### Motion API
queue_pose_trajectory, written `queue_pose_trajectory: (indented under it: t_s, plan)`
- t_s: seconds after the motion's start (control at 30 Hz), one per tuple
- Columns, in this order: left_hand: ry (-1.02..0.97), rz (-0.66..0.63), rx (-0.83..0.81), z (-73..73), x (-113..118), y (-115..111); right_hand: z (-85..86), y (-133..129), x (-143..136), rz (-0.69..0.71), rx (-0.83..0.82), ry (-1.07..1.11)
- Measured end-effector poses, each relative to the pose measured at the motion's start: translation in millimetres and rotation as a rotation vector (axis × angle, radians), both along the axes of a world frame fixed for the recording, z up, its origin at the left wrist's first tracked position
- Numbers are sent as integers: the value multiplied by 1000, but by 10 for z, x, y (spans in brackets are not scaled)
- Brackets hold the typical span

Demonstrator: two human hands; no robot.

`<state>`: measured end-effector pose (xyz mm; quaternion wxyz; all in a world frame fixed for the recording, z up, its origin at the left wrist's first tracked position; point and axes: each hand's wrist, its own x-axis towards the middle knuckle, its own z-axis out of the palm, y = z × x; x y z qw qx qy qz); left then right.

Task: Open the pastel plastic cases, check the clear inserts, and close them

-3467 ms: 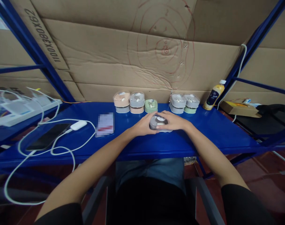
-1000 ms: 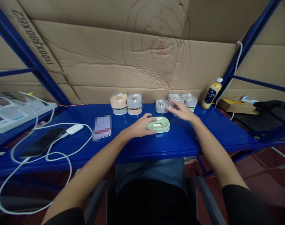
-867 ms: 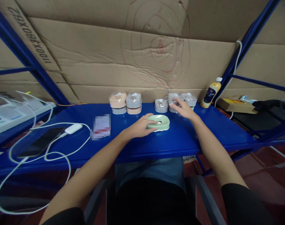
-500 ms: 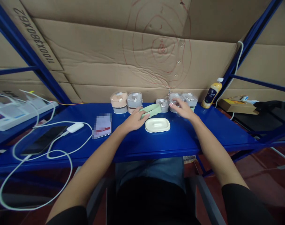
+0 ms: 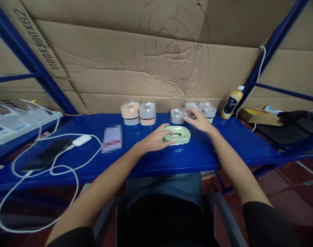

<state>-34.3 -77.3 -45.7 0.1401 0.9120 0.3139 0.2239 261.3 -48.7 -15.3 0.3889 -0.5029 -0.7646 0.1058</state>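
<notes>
Head view: the person's left hand [image 5: 153, 140] rests on the near-left end of a green soap dish [image 5: 176, 134] sitting mid-shelf on the blue shelf [image 5: 223, 144], fingers curled loosely around its rim. The right hand [image 5: 199, 120] hovers by a clear lid [image 5: 188, 113] just behind; can't tell if it's actually pinched. The dish looks like light, stiff, smooth plastic, probably a bit slippery, so gripping the long rim edges seems safest.
</notes>
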Motion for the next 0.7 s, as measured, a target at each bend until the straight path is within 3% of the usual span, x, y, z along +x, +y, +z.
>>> queue_pose_trajectory:
  t_s: [0.1,0.2,0.5,0.7]
  plan:
    - [-34,-2,18,-40,23,7,4,-51,-49,83,20,-46]
    - [-96,79,25,-37,10,56,-3,-77,-95,144,28,-83]
    - [-62,163,-22,38,-33,118,-24,-72,-132,133,11,-120]
    - [-163,159,-152,-59,-19,164,44,-167,-189,243,-4,-165]
